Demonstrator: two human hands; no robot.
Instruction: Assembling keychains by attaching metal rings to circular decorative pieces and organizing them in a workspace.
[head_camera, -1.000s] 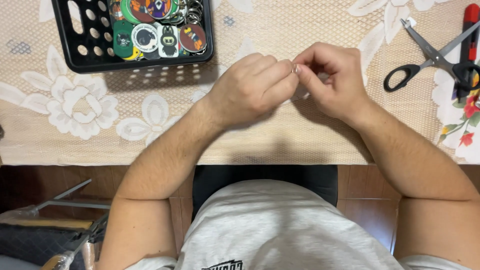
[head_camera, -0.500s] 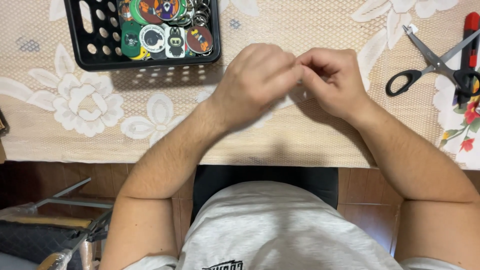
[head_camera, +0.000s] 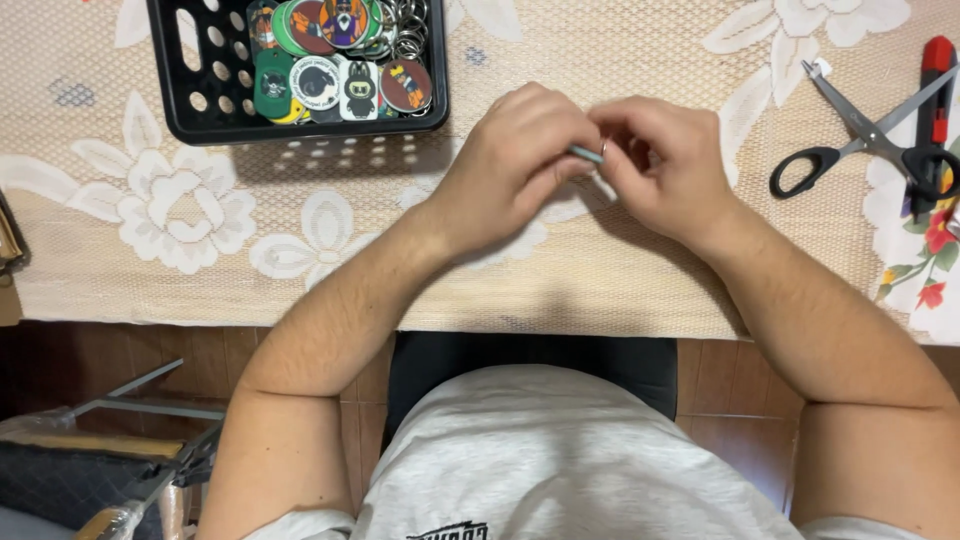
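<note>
Your left hand (head_camera: 515, 165) and right hand (head_camera: 665, 165) meet at mid-table, fingertips touching, both curled tight round a small grey-green piece (head_camera: 587, 153) pinched between them; only a sliver of it shows betw. the fingers, so you can't tell what it is or its full shape. Left fingers are closed over its near end, right fingers bunched narrow on the other end, w/ a tiny metal bit showing just above. Both hands hover just over the lace cloth (head_camera: 150, 250), beige w/ white flowers. Up-left of your left hand sits a black crate (head_camera: 200, 105) w/ holes in its wall, holding round coloured tags (head_camera: 340, 60) and a bunch of metal rings (head_camera: 405, 25) at its far right corner. Well right of your right hand lie black-handled scissors (head_camera: 860, 130), blades open, and touching their handle a red-and-black tool (head_camera: 932, 110) by the table edge.
</note>
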